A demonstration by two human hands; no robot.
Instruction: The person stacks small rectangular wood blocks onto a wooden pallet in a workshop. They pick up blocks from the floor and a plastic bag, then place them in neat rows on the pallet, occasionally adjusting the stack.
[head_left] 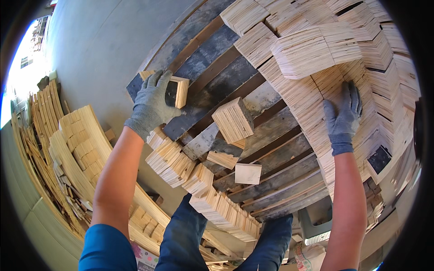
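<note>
Wood pieces (181,93) at the left corner of the slatted pallet (205,52), beneath left grip (156,97), perhaps for steadying, whether closed impossible to tell; right grip (344,112) spread over stacked blocks (303,97) along the right edge, seemingly for bracing.

- A smooth grey floor (95,49) is spreading across the upper left of the frame.
- Bright white daylight (22,70) is glaring along the upper-left edge, washing out detail.
- A greenish-grey surface with seams (43,226) is curving through the lower left; whether floor or wall is unclear.
- A grey plastic piece with a rounded opening (308,231) is standing at the lower right of centre.
</note>
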